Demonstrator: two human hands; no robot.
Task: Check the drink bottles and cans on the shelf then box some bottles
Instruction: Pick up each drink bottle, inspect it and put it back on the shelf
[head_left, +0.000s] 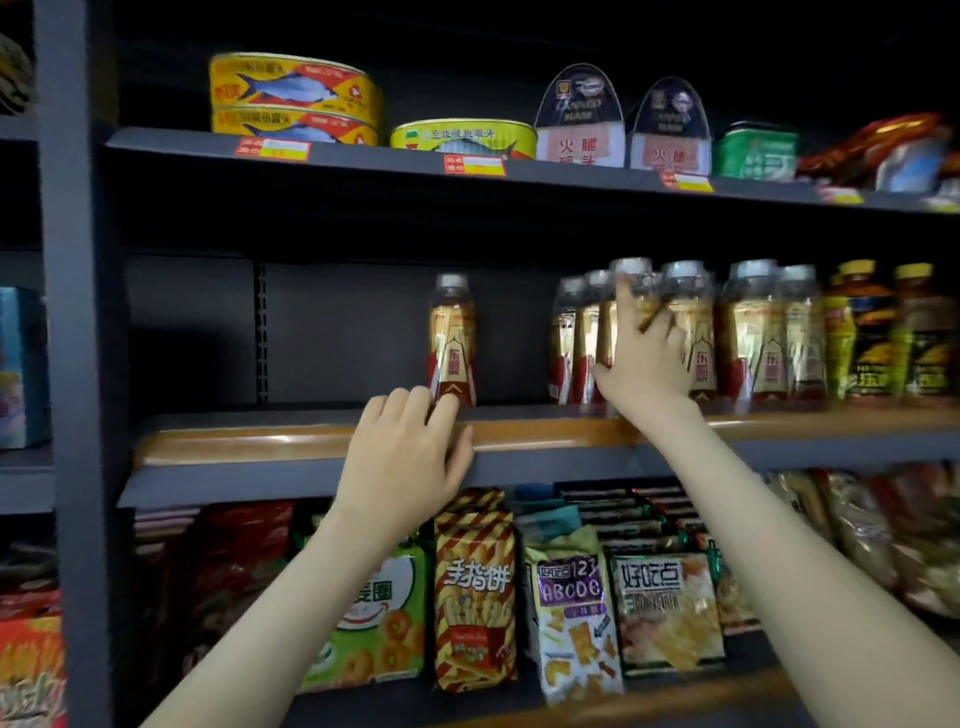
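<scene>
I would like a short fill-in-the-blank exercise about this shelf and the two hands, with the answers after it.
The lone bottle stands on the ___ shelf.
The right hand touches the grouped bottles on that bottle's ___ side.
The stack of yellow fish cans is ___ cans high.
The ___ hand is beside the lone bottle's base.
Answers: middle; right; two; left.

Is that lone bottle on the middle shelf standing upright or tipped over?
Upright: the lone bottle stands with its cap on top, base behind the left hand.
</scene>
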